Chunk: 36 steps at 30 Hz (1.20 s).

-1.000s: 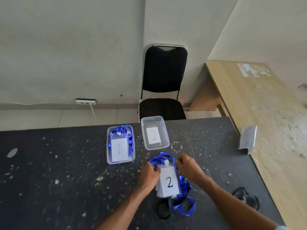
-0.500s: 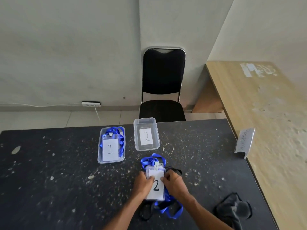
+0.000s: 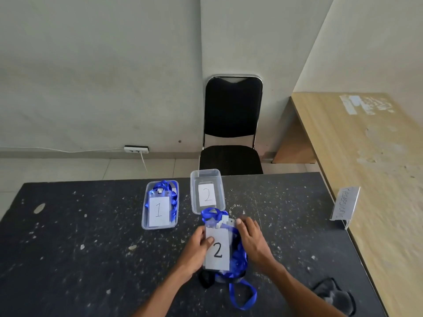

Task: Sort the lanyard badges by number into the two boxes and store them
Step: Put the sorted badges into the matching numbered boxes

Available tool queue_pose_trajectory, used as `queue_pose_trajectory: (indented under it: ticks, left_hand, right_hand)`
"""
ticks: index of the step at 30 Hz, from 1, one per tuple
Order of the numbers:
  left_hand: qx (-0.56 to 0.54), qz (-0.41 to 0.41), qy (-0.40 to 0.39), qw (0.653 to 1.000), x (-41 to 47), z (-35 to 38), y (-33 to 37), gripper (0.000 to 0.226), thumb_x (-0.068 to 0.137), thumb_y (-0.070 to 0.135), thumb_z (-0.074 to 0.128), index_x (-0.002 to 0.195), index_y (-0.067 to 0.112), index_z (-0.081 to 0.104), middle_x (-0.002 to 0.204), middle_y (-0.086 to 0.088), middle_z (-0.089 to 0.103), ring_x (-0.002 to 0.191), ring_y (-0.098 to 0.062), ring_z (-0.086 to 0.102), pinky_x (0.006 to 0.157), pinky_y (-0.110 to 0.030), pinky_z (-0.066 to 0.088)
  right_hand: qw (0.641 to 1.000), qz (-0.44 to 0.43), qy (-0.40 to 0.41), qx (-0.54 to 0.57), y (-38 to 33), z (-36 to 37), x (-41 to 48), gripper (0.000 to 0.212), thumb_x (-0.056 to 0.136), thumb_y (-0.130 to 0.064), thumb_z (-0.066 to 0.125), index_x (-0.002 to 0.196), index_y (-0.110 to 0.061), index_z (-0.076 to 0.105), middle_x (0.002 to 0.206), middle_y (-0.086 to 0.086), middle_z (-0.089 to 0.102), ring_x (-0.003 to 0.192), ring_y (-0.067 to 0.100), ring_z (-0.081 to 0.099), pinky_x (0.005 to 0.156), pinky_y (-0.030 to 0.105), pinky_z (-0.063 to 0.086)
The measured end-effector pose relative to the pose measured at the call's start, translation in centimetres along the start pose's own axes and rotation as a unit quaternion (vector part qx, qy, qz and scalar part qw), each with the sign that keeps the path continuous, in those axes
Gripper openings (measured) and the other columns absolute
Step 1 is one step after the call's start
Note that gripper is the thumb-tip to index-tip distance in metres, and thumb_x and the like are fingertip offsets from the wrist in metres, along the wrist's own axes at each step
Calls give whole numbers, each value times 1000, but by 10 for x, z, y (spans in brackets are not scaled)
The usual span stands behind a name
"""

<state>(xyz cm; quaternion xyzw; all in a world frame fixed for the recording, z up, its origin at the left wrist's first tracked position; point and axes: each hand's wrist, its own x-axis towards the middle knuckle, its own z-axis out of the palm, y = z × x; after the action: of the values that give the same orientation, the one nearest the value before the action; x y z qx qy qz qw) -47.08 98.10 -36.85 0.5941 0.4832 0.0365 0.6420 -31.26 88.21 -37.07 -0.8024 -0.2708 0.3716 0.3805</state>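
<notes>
A dark, paint-flecked worktop (image 3: 91, 248) fills the near part of the room, with a black chair (image 3: 232, 115) against the pale wall behind it and a wooden desk (image 3: 366, 156) running off to the right. Two clear boxes sit side by side at the far edge: the box marked 1 (image 3: 160, 227) already holds a badge and blue strap, and the box marked 2 (image 3: 194, 193) shows only its label. Just in front of that second box, its top end at the near rim, is the stack of badges marked 2 (image 3: 217, 250), wrapped in blue lanyards (image 3: 240, 257), one loop trailing toward the person. The left hand (image 3: 196, 250) has its grip clamped on the stack's left edge, thumb on the card face. The right hand (image 3: 251, 239) lies along the right side over the straps; its thumb is hidden, so whether that grip is closed or merely steadying cannot be told. The step in hand looks like gathering the bundle for the box marked 2. To do it well, tuck the trailing loop under the cards first, hold the stack square from both sides, then lower it flat so no strap hangs over the rim and tips the light box.
</notes>
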Motion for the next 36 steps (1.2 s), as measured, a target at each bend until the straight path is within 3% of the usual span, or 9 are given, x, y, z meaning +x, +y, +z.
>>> queue_pose_trajectory:
  ticks: [3, 5, 8, 11, 15, 19, 29, 34, 36]
  left_hand:
    - [-9, 28, -2, 1000, 2, -10, 22, 21, 102, 24, 50, 123, 30, 52, 115, 7, 69, 96, -9, 70, 82, -38, 61]
    - [-10, 43, 11, 999, 5, -18, 39, 21, 102, 25, 50, 123, 28, 51, 115, 7, 68, 98, -9, 69, 81, -35, 61]
    - [-57, 51, 32, 997, 13, -31, 65, 20, 103, 22, 49, 122, 25, 51, 115, 3, 67, 102, -13, 67, 83, -39, 60]
    - [-76, 54, 48, 994, 23, -43, 89, 20, 103, 21, 50, 122, 21, 51, 115, 0, 66, 104, -17, 66, 89, -45, 58]
    - [-76, 61, 39, 994, 32, -54, 114, 21, 101, 23, 54, 122, 18, 54, 117, -4, 66, 107, -21, 65, 90, -53, 57]
    - [-89, 88, 32, 992, 38, -67, 148, 19, 99, 22, 58, 115, 13, 59, 112, -8, 69, 103, -25, 68, 87, -51, 58]
    - [-101, 206, 42, 972, 35, -109, 271, 16, 98, 21, 59, 110, 11, 64, 107, -8, 72, 96, -24, 71, 82, -45, 60]
    - [-42, 164, 72, 983, 54, -104, 251, 19, 97, 21, 60, 113, 13, 65, 108, -9, 72, 97, -25, 70, 84, -47, 59]
    - [-32, 130, 73, 988, 65, -98, 226, 19, 97, 21, 59, 114, 13, 64, 108, -8, 72, 94, -23, 69, 77, -43, 60]
  right_hand:
    - [989, 21, -101, 108, -32, -10, 3, 33, 98, -61, 35, 114, -41, 57, 112, -8, 68, 102, 8, 66, 87, 25, 51]
    - [976, 44, -132, 170, -51, -17, 6, 38, 99, -59, 36, 118, -33, 58, 110, 0, 72, 98, 12, 70, 81, 25, 55]
    - [963, 40, -140, 225, -71, -23, 16, 45, 97, -53, 49, 121, -17, 61, 109, 6, 73, 100, 21, 71, 87, 36, 58]
    - [975, 9, -139, 173, -89, -27, 25, 37, 93, -38, 63, 118, -11, 62, 105, 4, 75, 95, 20, 72, 85, 37, 59]
    - [991, -7, -90, 104, -114, -34, 41, 22, 91, -27, 68, 109, -14, 64, 98, 3, 75, 87, 18, 74, 84, 43, 59]
    - [990, -4, -85, 114, -149, -49, 51, 23, 93, -24, 65, 110, -9, 62, 96, 7, 75, 80, 20, 75, 74, 36, 62]
    - [988, -124, -32, 81, -267, -100, 71, 25, 93, -27, 65, 110, -11, 60, 98, 5, 73, 86, 19, 74, 78, 34, 61]
    - [995, -76, -31, 56, -243, -82, 87, 27, 91, -26, 68, 111, -10, 60, 98, 5, 73, 82, 15, 74, 75, 32, 61]
    - [997, -47, -30, 43, -219, -68, 95, 28, 91, -25, 68, 113, -11, 59, 99, 5, 72, 81, 15, 73, 73, 31, 61]
